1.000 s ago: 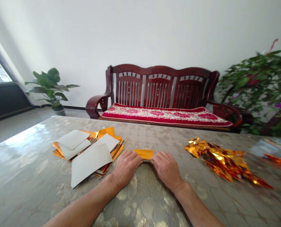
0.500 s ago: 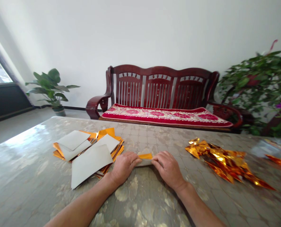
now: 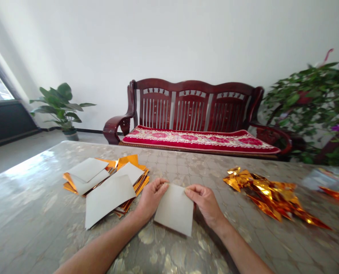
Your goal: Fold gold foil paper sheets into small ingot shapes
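Note:
Between my hands is a sheet of paper, its pale grey-white side facing me and its near edge slightly above the table. My left hand pinches the far left corner between thumb and fingers. At the far right corner, my right hand grips it the same way. Left of my left hand lies a loose pile of paper sheets, pale on one face and shiny gold on the other. To the right of my right hand sits a heap of folded gold foil paper pieces.
The table has a patterned, glossy grey-brown cover. A clear plastic bag with an orange foil piece rests at the right edge. Beyond the table stand a dark red wooden bench and potted plants on both sides.
The paper has swung so that its pale face shows fully toward me; before, it was seen nearly edge-on with a gold strip along the top. Both hands have kept their pinch.

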Demonstrator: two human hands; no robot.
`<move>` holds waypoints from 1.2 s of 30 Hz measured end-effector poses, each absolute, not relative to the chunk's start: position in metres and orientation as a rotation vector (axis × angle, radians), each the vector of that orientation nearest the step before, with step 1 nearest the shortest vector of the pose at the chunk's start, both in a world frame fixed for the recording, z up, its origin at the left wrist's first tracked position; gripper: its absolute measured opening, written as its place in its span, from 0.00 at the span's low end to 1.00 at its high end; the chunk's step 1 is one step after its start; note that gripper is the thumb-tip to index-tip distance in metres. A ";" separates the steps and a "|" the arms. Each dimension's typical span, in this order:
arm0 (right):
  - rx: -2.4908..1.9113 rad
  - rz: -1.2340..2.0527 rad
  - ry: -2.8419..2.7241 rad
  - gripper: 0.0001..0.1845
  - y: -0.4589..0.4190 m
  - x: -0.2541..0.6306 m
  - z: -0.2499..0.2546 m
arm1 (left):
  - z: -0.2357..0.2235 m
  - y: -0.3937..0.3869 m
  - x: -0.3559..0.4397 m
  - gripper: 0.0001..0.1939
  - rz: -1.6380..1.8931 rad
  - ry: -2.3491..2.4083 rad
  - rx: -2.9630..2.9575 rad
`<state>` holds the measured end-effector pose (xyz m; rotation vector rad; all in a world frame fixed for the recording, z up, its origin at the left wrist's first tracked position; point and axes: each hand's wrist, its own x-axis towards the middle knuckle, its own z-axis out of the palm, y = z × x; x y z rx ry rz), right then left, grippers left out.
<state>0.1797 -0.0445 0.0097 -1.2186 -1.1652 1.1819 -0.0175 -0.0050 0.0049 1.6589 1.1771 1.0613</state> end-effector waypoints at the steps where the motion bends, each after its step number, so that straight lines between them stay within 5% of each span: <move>1: -1.242 1.170 -1.133 0.21 -0.044 0.179 0.008 | 0.005 -0.005 -0.019 0.15 1.116 1.241 1.721; 7: -1.348 1.070 -1.102 0.24 -0.041 0.175 0.000 | 0.009 -0.025 -0.019 0.10 1.175 1.265 2.229; 16: -1.260 0.760 -1.599 0.17 -0.054 0.156 0.001 | 0.007 -0.031 -0.002 0.14 0.985 1.332 2.087; 27: -1.178 0.454 -1.905 0.24 -0.057 0.157 0.003 | 0.004 -0.024 -0.003 0.14 1.033 1.284 2.095; 36: -1.325 0.029 -1.812 0.15 -0.054 0.170 0.001 | -0.005 -0.016 -0.015 0.12 1.172 1.137 2.363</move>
